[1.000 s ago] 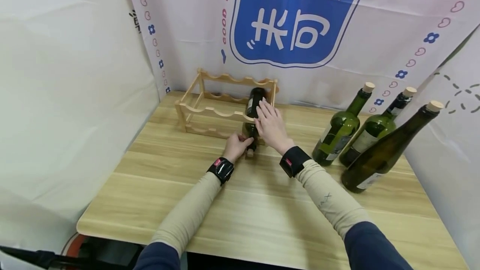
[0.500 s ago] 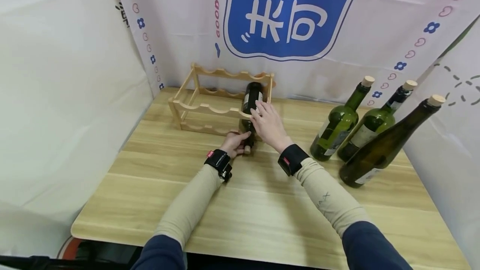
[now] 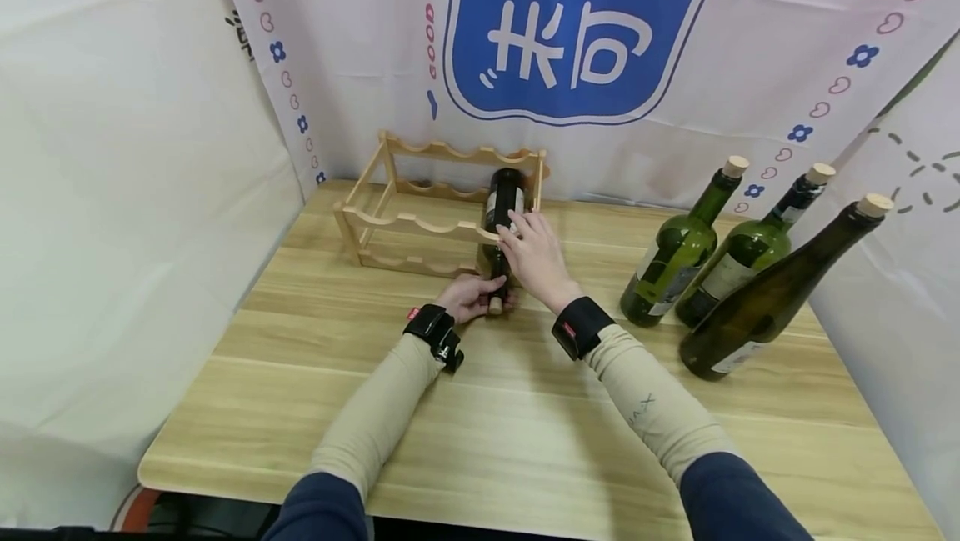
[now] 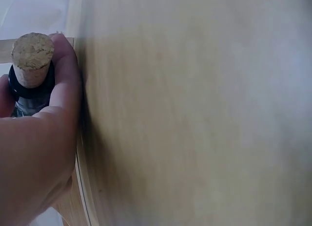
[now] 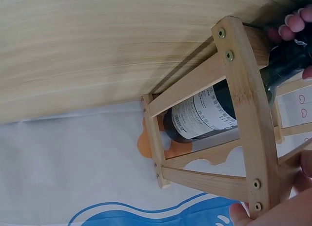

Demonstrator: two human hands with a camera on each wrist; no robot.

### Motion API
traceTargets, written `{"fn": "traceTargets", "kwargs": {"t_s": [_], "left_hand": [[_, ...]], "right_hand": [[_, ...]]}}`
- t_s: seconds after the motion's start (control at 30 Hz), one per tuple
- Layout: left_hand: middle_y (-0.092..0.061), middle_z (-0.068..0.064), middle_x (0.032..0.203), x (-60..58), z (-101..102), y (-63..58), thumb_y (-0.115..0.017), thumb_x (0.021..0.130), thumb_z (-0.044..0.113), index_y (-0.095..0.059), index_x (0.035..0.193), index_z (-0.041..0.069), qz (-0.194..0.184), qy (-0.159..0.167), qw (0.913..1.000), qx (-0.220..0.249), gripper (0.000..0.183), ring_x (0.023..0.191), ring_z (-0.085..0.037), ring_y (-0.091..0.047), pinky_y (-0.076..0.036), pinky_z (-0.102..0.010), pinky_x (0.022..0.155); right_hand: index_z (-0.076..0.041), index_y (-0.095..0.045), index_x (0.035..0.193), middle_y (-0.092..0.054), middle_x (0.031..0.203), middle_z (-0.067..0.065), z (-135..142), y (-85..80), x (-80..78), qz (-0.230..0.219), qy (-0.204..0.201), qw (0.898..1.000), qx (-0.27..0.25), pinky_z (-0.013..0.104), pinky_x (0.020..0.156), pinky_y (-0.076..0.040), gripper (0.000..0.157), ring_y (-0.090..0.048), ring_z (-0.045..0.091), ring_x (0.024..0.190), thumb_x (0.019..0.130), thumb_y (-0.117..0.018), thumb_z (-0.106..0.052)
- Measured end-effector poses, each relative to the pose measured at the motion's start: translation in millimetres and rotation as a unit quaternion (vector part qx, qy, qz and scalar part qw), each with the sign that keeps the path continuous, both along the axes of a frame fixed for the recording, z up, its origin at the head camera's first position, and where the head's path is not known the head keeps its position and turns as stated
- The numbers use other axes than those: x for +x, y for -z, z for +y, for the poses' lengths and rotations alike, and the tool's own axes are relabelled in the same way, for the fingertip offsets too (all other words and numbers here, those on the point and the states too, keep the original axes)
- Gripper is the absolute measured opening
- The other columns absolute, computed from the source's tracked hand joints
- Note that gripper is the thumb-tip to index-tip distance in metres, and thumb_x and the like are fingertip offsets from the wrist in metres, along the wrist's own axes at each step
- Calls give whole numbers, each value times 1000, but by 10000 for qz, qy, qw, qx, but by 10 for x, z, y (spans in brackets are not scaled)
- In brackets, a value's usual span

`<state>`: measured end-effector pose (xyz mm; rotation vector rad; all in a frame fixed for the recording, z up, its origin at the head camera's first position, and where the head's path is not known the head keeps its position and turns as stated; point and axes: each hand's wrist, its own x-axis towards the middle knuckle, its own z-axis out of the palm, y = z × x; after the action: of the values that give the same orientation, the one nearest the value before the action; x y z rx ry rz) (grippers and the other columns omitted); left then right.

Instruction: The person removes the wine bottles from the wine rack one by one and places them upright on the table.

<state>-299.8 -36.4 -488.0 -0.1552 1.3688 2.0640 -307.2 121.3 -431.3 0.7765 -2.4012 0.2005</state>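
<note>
A dark green wine bottle [image 3: 504,201] lies on the lower level at the right end of a wooden wine rack [image 3: 420,224]. Its label faces sideways in the right wrist view, and its corked neck points to the front. My left hand [image 3: 468,298] grips the neck, fingers passing under it and thumb on top. The cork [image 4: 33,53] sticks out past that hand in the left wrist view. My right hand [image 3: 534,253] holds the rack's front top rail near its right post [image 5: 248,109], over the bottle. Part of the bottle is hidden under this hand and the rail.
Three corked bottles stand on the right of the table: a green bottle [image 3: 675,253], a second green bottle [image 3: 738,262] and a taller brown one [image 3: 780,295]. A printed cloth [image 3: 375,49] hangs close behind the rack. The table's front edge [image 3: 247,501] is near the body.
My right hand has drawn back from lying over the bottle to the rack's front rail. My left hand has shifted from beside the neck to reach around underneath it.
</note>
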Motion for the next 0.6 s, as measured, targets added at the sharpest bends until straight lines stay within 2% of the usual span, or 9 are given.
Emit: {"fn": "traceTargets", "kwargs": {"t_s": [0.17,0.33,0.6], "left_hand": [[-72,-10,84,32,-28,1,-52,99,10,-44,135,-10,2,-67,10000,-35,42,79,-19,-70,-59,-32,83],[-70,-7,80,73,-40,7,-49,100,12,-44,134,-12,33,-128,9999,-104,42,77,-17,-68,-56,-23,65],[-65,-9,80,174,-43,-4,-47,101,9,-45,128,-11,59,-258,9996,-30,34,76,-17,-67,-57,-25,67]], "right_hand": [[-9,-69,116,-63,126,18,-27,5,16,61,-12,10000,-78,49,112,-38,27,-55,34,114,98,-57,-24],[-9,-69,115,-63,125,17,-46,8,27,83,22,9999,-96,48,112,-39,27,-56,34,112,98,-56,-25],[-7,-70,114,-65,122,18,-44,5,5,162,19,9998,-94,47,112,-39,26,-56,33,109,97,-58,-23]]}}
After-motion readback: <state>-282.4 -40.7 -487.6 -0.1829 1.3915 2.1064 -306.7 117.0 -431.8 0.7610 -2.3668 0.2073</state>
